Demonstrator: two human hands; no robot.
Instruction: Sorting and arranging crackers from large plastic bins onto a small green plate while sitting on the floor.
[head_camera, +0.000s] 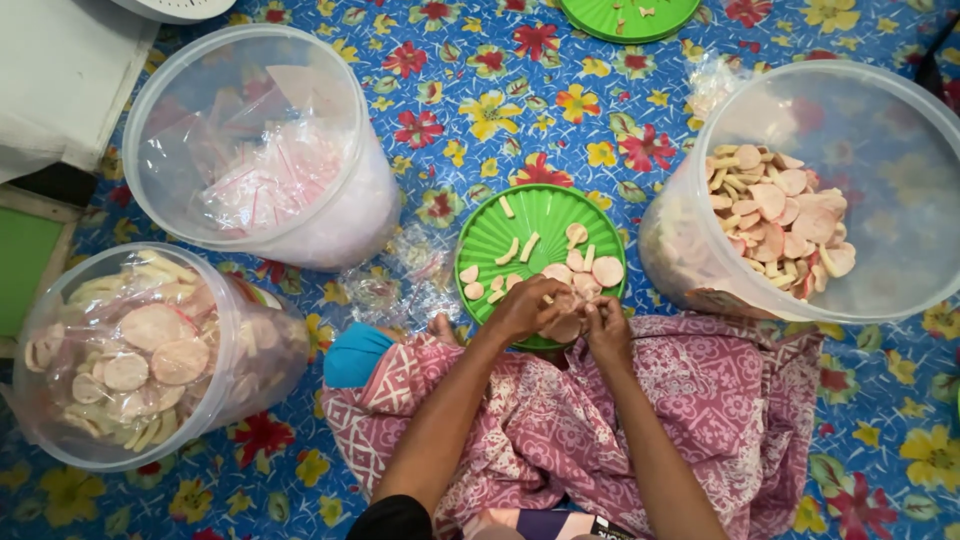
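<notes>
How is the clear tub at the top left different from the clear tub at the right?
The top-left tub holds thin clear plastic bags; the right tub holds loose pale round crackers and short sticks. The top-left tub leans on its side toward the camera; the right tub also tilts, and looks larger in the picture. Both are clear, round and open, and stand on the flowered blue mat.

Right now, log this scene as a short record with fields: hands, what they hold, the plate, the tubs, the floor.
left hand: left hand over the near edge of the green plate, fingers curled on round crackers
right hand: right hand beside it, pinching the same stack
held: round crackers, pale pink
plate: green plate, ridged, with loose rounds and sticks
right tub: clear tub holding crackers
lower left tub: bagged crackers tub
upper left tub: tub of empty bags
floor: floral mat
</notes>
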